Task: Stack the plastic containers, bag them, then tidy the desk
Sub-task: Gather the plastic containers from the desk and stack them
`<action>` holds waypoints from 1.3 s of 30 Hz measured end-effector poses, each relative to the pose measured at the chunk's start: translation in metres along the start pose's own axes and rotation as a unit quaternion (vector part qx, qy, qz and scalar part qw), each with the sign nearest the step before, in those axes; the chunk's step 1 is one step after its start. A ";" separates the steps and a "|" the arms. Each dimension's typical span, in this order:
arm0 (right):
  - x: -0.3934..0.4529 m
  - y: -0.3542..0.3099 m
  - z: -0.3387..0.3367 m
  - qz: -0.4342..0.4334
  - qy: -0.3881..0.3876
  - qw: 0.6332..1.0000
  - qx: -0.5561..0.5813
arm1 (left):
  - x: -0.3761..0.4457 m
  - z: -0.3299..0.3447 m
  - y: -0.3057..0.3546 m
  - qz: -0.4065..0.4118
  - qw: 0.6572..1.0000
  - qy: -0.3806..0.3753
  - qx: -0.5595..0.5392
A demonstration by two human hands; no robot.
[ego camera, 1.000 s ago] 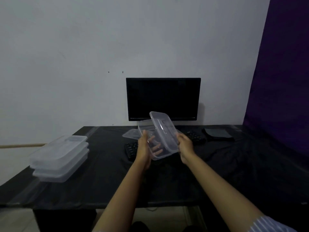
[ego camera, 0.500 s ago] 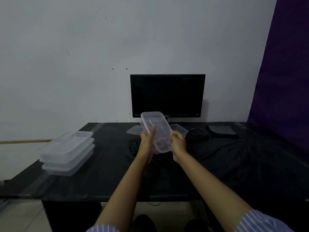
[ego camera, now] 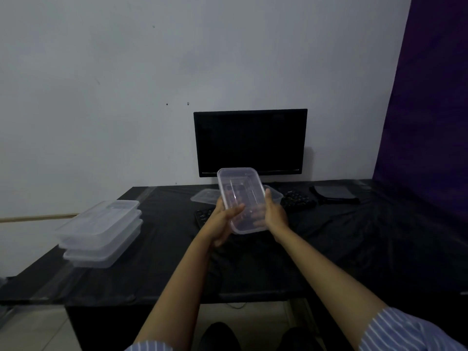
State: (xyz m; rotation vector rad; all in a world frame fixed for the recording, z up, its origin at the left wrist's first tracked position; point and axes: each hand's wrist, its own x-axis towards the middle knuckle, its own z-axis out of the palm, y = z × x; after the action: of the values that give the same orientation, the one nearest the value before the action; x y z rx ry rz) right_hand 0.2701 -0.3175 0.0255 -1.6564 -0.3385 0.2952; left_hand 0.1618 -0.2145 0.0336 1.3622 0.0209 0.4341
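Observation:
A clear plastic container is held up over the middle of the desk, tilted with its open side toward me. My left hand grips its lower left side with the thumb inside the rim. My right hand grips its right edge. A stack of three lidded clear containers sits on the left part of the black desk. Behind the held container, two clear lids or trays lie flat, one on the left and one on the right.
A dark monitor stands against the wall at the back. A black keyboard lies partly hidden behind my hands. A dark flat pad rests at the back right. A purple curtain hangs on the right.
The container has turned from a steep sideways tilt to face me more squarely, and my hands have shifted slightly lower on it. The view has drifted a little.

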 end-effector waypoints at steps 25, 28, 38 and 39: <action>-0.018 -0.039 -0.003 -0.047 -0.061 0.997 -0.002 | 0.004 0.008 0.018 -0.006 0.946 0.214 0.244; -0.014 -0.035 -0.004 -0.078 -0.061 0.995 -0.020 | 0.006 0.010 0.014 -0.032 0.964 0.186 0.187; -0.012 -0.025 -0.004 -0.093 -0.093 0.988 -0.078 | 0.009 0.002 0.012 -0.112 0.966 0.184 0.143; -0.013 -0.026 -0.002 -0.073 -0.087 0.992 -0.062 | 0.010 0.002 0.012 -0.103 0.960 0.194 0.172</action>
State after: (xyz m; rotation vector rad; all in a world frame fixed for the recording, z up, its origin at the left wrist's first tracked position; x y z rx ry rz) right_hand 0.2576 -0.3219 0.0519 -1.7208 -0.6175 0.3154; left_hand 0.1676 -0.2115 0.0478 1.5757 0.5803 0.5312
